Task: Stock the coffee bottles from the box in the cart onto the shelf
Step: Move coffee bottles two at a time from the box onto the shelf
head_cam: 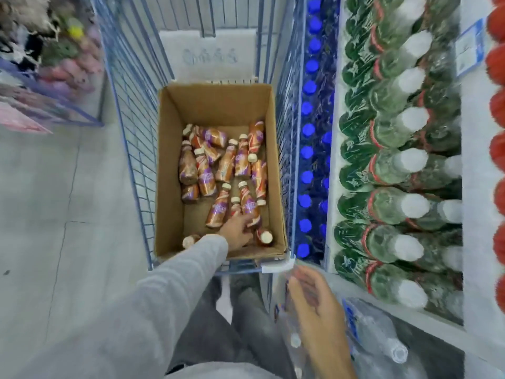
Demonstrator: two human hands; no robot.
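An open cardboard box stands in a blue wire cart. Several brown and purple coffee bottles with cream caps lie loose on its bottom. My left hand, in a grey sleeve, reaches into the near end of the box and its fingers close round a coffee bottle there. Two more bottles lie beside that hand. My right hand hangs blurred outside the cart near its front right corner, fingers relaxed, holding nothing.
To the right stands a shelf with rows of blue-capped bottles, green bottles with white caps and red caps. Clear water bottles lie low at the right. A bin of plush goods is on the left.
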